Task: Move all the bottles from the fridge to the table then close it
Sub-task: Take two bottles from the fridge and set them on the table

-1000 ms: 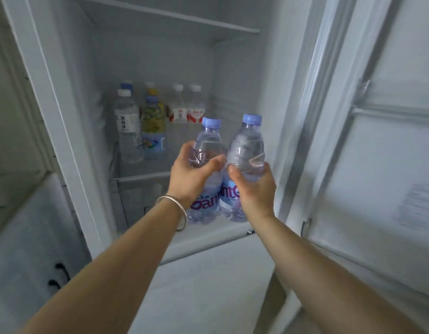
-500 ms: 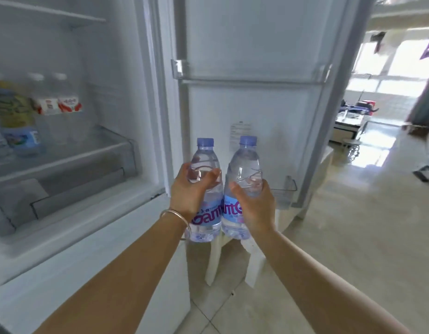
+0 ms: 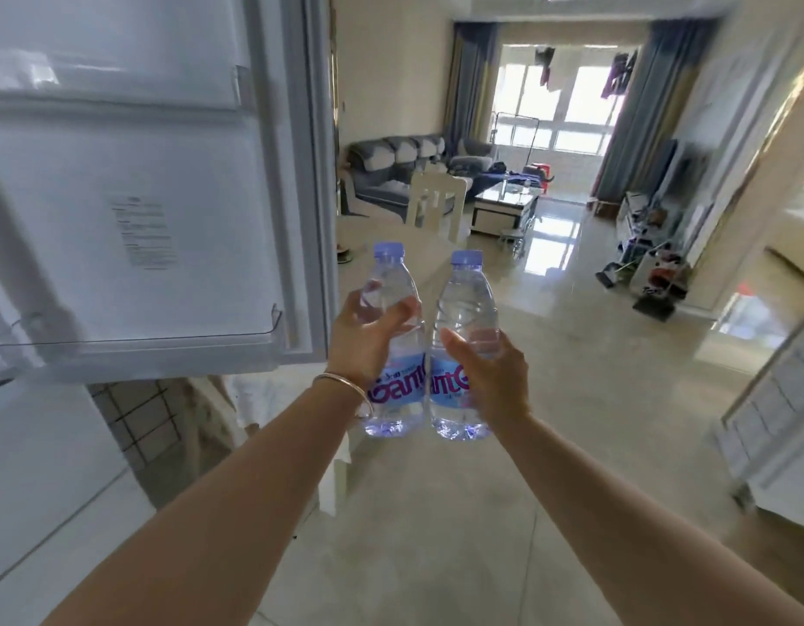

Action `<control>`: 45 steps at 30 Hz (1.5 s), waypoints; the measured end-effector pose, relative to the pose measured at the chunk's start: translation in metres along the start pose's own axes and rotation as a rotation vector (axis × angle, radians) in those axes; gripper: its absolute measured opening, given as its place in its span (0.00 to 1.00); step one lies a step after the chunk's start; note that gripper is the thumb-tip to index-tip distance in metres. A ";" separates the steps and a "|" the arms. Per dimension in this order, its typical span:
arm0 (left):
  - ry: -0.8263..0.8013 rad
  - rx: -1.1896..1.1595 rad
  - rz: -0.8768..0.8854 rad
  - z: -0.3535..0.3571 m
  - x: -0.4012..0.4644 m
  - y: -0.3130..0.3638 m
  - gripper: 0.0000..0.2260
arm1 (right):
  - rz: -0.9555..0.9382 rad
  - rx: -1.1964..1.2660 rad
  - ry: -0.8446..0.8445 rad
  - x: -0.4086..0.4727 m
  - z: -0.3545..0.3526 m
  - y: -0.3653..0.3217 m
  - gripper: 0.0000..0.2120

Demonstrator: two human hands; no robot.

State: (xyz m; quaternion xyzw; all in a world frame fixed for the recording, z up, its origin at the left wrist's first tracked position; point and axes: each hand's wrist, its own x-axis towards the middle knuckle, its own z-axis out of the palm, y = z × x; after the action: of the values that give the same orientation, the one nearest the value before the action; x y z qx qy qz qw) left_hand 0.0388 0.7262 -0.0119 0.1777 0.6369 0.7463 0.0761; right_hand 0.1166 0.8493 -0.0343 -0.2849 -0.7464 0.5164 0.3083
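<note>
Head view: two upright bottles [image 3: 395,341] are clamped, one in each hand, left [image 3: 361,343] and right [image 3: 495,377]; the table [image 3: 382,239] lies far ahead, slightly left.

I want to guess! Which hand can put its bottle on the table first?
Probably the left hand: its bottle is nearer the table, which lies ahead on that side.

Fridge door [image 3: 156,183] left of two bottles [image 3: 393,341]; sofa [image 3: 391,173] behind.
</note>
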 end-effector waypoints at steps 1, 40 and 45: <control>-0.011 0.001 -0.011 0.016 0.005 -0.005 0.26 | 0.017 -0.014 0.003 0.012 -0.011 0.007 0.27; 0.607 0.375 -0.092 0.093 0.617 -0.193 0.34 | 0.115 -0.002 -0.537 0.657 0.254 0.078 0.22; 0.733 0.476 -0.124 0.038 0.650 -0.212 0.33 | 0.131 -0.029 -0.692 0.686 0.343 0.078 0.30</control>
State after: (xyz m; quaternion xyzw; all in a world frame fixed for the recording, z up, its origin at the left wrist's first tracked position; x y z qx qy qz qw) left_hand -0.5732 1.0199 -0.1048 -0.1246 0.7854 0.5866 -0.1532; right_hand -0.5780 1.1795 -0.0886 -0.1446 -0.7942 0.5902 -0.0006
